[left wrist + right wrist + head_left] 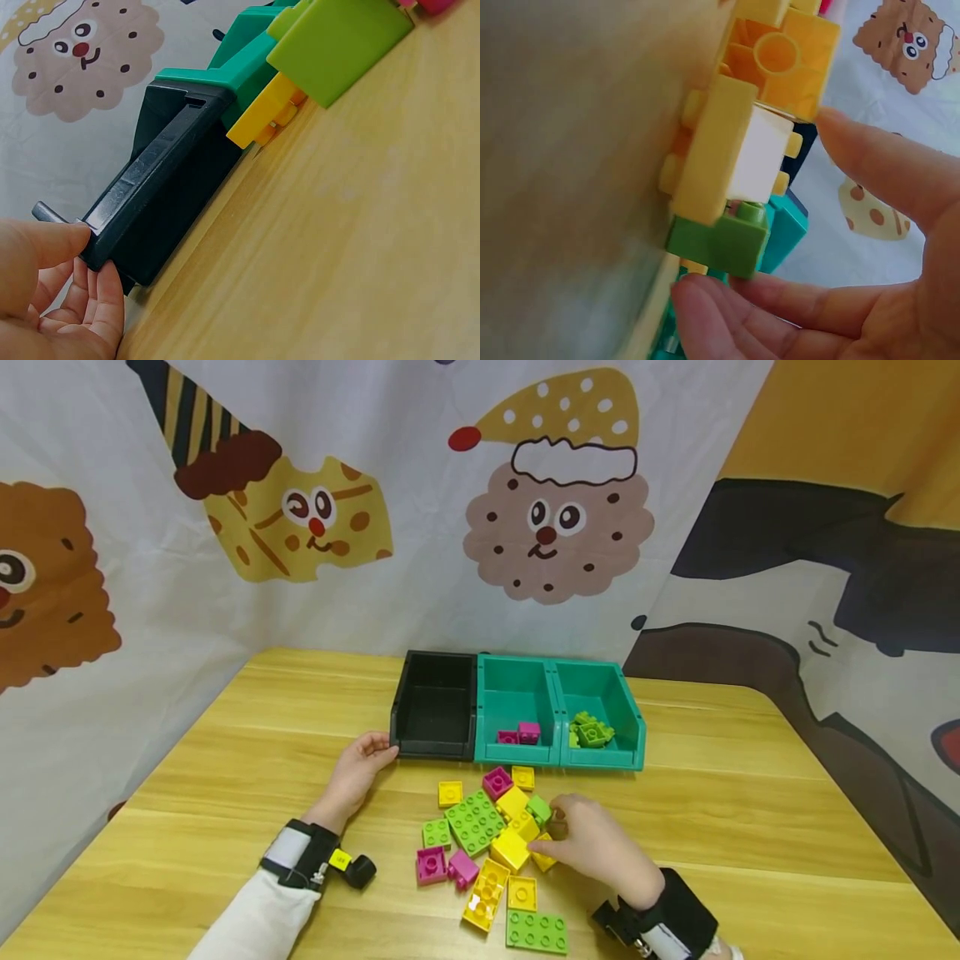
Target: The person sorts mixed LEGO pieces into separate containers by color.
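Observation:
My left hand (375, 752) holds the front left corner of the black bin (431, 745). In the left wrist view the thumb lies on the black bin's (172, 202) rim and the fingers (105, 300) curl under that corner. My right hand (557, 814) is at the right side of a pile of bricks, and its fingers reach a small green brick (538, 808). In the right wrist view one finger touches the green brick (720, 240) from below. The thumb (877, 165) hovers beside a yellow brick (712, 150), with a gap.
Two teal bins stand right of the black one: the middle bin (517, 753) holds pink bricks (521, 732), the right bin (603, 758) green ones (591, 729). The pile includes a green plate (475, 821), yellow bricks (510, 847) and pink bricks (431, 865). A printed curtain hangs behind the wooden table (750, 827).

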Demonstrator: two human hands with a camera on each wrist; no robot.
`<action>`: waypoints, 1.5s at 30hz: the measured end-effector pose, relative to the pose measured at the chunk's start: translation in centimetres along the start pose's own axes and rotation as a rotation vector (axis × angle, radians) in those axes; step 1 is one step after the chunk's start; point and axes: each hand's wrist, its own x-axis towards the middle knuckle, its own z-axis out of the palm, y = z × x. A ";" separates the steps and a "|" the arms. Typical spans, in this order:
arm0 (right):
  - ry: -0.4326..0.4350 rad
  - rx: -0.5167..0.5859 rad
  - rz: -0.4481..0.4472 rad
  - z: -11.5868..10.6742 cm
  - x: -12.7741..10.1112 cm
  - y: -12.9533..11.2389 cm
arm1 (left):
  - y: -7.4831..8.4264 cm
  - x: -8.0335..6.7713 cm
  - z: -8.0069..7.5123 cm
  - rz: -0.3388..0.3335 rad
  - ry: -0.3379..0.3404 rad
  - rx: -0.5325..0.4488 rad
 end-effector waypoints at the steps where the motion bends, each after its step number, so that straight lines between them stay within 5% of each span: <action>1: -0.001 0.002 0.006 0.1 0.0 0.0 | 0.0 0.0 0.0 0.002 0.000 0.002; 8: -0.017 0.006 0.030 0.1 0.1 -0.2 | 0.2 -0.1 0.0 0.006 0.004 0.008; 23: -0.133 0.062 -0.072 0.2 -0.8 -0.7 | 0.2 0.0 0.0 0.006 0.002 0.003; 45: -0.122 0.017 -0.156 0.8 -0.7 -0.4 | 0.0 0.1 0.0 0.002 0.001 -0.013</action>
